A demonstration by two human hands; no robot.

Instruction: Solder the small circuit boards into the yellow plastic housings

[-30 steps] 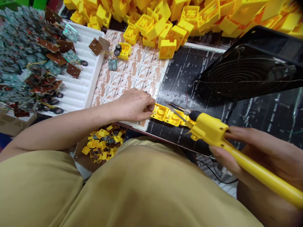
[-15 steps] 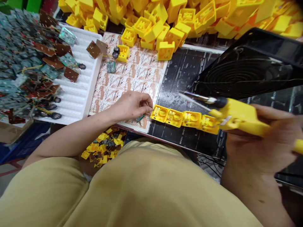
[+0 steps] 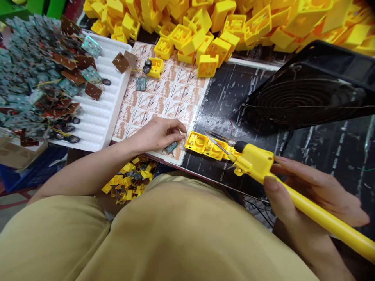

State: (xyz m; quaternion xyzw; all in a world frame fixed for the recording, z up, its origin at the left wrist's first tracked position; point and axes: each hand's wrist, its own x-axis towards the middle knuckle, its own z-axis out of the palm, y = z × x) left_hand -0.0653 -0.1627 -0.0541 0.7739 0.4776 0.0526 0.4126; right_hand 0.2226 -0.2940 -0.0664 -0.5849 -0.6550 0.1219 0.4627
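Observation:
My right hand (image 3: pixel 304 195) is closed around a yellow soldering iron (image 3: pixel 258 160) with a thin metal feed tube beside its tip. The tip hangs over a row of open yellow plastic housings (image 3: pixel 197 143) on the black bench, and the tool hides the row's right end. Round speaker-like grilles show inside the housings. At the row's left end, my left hand (image 3: pixel 164 134) has thumb and forefinger pinched together; whatever they hold is too small to make out. Just below those fingers lies a small green circuit board (image 3: pixel 171 147).
Yellow housings (image 3: pixel 208 66) are heaped along the back. A black fan (image 3: pixel 293 93) stands at the right. On the left, a white foam tray (image 3: pixel 102 97) carries piled circuit boards with wires (image 3: pixel 32 78). More yellow parts (image 3: pixel 129 179) sit below the bench edge.
My right hand has brought the soldering iron left and down, so its tip is now over the row. My left hand stays pinched at nearly the same spot.

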